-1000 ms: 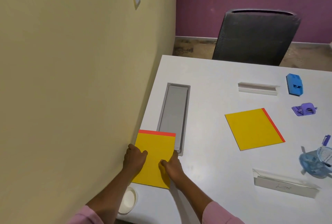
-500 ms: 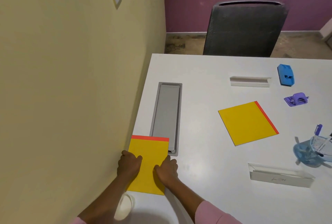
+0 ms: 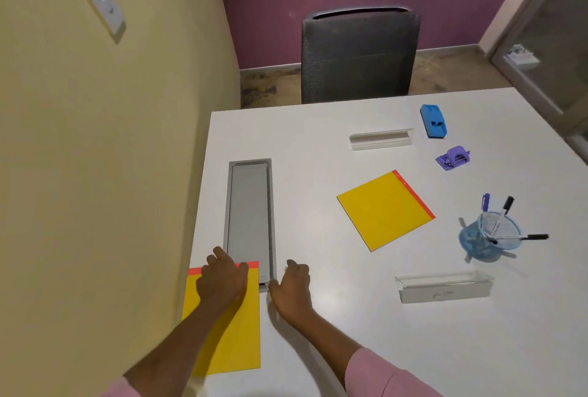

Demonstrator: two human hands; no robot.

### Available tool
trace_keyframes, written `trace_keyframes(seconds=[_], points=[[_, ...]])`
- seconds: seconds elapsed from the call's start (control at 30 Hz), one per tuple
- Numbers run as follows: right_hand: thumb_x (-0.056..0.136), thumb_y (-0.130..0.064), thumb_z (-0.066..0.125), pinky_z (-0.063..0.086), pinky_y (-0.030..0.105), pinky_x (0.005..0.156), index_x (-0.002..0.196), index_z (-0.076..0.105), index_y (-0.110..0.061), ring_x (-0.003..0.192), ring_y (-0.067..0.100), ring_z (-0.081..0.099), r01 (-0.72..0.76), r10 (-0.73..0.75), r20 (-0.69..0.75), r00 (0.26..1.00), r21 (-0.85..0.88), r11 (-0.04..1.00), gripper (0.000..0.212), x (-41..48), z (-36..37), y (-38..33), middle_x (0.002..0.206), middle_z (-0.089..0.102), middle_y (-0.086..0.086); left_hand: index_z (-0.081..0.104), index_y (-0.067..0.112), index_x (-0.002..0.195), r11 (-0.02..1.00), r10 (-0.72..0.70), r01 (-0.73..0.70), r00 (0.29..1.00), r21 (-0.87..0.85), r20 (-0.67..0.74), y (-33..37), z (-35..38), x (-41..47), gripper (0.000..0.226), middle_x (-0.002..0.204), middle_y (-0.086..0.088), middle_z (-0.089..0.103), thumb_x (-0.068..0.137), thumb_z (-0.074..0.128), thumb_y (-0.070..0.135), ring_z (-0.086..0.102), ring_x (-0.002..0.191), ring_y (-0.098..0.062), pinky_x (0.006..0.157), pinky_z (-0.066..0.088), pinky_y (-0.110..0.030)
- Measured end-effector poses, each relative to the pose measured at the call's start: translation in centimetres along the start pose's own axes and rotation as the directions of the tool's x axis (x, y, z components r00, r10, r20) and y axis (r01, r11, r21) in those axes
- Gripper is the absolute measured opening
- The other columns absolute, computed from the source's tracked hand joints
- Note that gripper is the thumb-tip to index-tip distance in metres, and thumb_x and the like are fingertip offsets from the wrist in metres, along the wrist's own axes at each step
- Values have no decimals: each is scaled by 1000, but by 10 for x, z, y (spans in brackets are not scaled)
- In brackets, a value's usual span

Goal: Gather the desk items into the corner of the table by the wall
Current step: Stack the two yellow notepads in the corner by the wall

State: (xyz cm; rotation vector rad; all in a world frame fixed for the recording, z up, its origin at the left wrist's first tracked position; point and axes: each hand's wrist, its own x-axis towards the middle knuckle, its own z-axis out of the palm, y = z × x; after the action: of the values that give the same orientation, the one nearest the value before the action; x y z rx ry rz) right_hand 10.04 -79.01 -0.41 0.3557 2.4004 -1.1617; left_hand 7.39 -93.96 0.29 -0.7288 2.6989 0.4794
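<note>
**Desk items, white table beside yellow wall**

Near pad [image 3: 222,333]: yellow with orange top strip, flat at the table [image 3: 318,148] edge against the yellow wall [image 3: 95,174], its top right corner overlapping the near end of the grey cable tray [image 3: 249,205] set into the tabletop.
Left hand [image 3: 222,282]: palm down, fingers spread, pressed flat on the top of the near pad, not clasping it.
Right hand [image 3: 291,288]: palm down on bare table just right of the pad and tray end, fingers loose, holding nothing.
Second pad [image 3: 385,210]: yellow, orange strip on right edge, lying askew mid-table, well apart from the first.
Near nameplate holder [image 3: 444,287]: clear, lying right of the right hand.
Far nameplate holder [image 3: 380,139]: clear, near the far edge.
Blue item [image 3: 432,120]: plastic, just right of the far holder.
Purple item [image 3: 452,158]: small, plastic, between the blue item and the pen cup; kind not clear.
Pen cup [image 3: 486,240]: blue mesh, upright, pens leaning out, at the right side.
Chair [image 3: 358,56]: dark mesh, behind the far edge.
</note>
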Motion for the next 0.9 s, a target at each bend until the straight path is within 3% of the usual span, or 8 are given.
trace_keyframes(seconds=[0.13, 0.4, 0.57, 0.8, 0.9], points=[[92, -26, 56, 42, 33, 104, 144, 33, -9, 129, 25, 43, -28, 36, -117, 992, 72, 997, 59, 20, -35, 10, 142, 36, 12, 36, 9, 127, 987, 162, -161, 987, -10, 9, 68, -2, 14, 57, 119, -13, 54, 86, 58, 42, 57, 103, -31, 81, 48, -41], [90, -27, 59, 46, 41, 98, 139, 41, -7, 127, 30, 43, -128, 170, -351, 921, 140, 982, 56, 71, -112, 30, 139, 41, 14, 31, 10, 132, 898, 439, -440, 893, -18, 95, 193, 13, 36, 60, 123, -15, 51, 85, 52, 41, 53, 107, -36, 86, 46, -45], [90, -29, 59, 45, 45, 97, 137, 41, -7, 127, 33, 42, -234, 289, -444, 848, 176, 956, 56, 103, -162, 56, 138, 42, 15, 30, 11, 135, 841, 538, -540, 823, -47, 181, 259, 41, 40, 63, 124, -15, 51, 85, 55, 39, 53, 109, -36, 88, 45, -45], [88, -33, 58, 41, 46, 102, 139, 38, -6, 125, 37, 41, -322, 385, -462, 799, 213, 923, 61, 120, -188, 78, 140, 41, 17, 27, 8, 141, 800, 581, -600, 771, -10, 263, 296, 66, 52, 71, 138, -16, 45, 83, 57, 36, 47, 119, -38, 92, 41, -47], [88, -34, 57, 39, 46, 104, 140, 35, -6, 127, 36, 40, -359, 433, -462, 774, 243, 901, 63, 129, -196, 88, 142, 41, 17, 30, 7, 138, 774, 609, -633, 750, 16, 259, 312, 79, 59, 69, 134, -16, 48, 83, 57, 39, 50, 115, -38, 88, 43, -46]])
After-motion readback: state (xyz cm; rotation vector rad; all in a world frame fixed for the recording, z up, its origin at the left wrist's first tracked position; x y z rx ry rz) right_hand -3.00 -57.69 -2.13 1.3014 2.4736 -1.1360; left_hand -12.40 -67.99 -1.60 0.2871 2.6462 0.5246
